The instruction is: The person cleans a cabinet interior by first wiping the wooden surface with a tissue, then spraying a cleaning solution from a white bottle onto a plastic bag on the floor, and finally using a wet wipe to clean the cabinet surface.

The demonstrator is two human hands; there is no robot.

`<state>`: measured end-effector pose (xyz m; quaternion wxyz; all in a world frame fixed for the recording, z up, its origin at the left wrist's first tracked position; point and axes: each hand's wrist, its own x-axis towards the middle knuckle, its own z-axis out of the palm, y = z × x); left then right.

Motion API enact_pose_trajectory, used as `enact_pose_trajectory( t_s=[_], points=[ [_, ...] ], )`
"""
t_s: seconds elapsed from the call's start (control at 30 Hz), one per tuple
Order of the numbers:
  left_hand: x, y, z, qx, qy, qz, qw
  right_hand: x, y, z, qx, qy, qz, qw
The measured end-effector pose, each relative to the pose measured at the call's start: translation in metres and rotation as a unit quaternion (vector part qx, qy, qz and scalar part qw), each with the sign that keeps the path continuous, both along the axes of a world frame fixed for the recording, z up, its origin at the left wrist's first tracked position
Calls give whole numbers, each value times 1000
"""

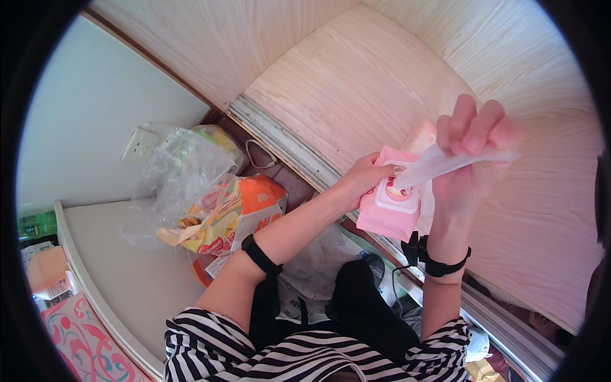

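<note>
My left hand [370, 179] grips a pink soft pack of wet wipes [382, 217] with a white plastic frame around its opening. A white wipe [425, 168] stretches up from that opening to my right hand [477, 129], whose fingers are pinched on its upper end. The right hand is slightly blurred and hides part of the wipe. Behind the pack, a pale pink object [421, 135] is partly covered, and I cannot tell what it is. Both hands are above the light wood-grain cabinet floor [363, 90].
A metal sliding-door track [296, 138] runs along the cabinet's front edge. To the left lie a clear plastic bag [179, 157], an orange-and-white bag [262, 196] with packaged goods, and a white cable [260, 155]. A wall socket [138, 144] is behind them. A pale board [124, 248] stands nearer me.
</note>
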<state>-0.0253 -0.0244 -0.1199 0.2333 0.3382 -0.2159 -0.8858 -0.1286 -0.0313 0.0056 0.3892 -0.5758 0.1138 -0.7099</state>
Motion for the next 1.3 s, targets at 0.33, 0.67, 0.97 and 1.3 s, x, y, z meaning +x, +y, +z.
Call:
enact_pose_trajectory(
  t_s=[0.33,0.67,0.97,1.3],
  points=[
    [2,-1,-17,-75,-63,27,995,-5,-10,25,-61,7,52,997],
    [42,-24,-57,-7,-60,156,986,-18,-33,52,67,284,-413,863],
    [59,-45,-31,20,-32,202,979,-34,-59,-16,222,495,-324,775],
    [53,-42,-34,17,-15,202,979,18,-8,-91,234,585,-198,751]
  ],
)
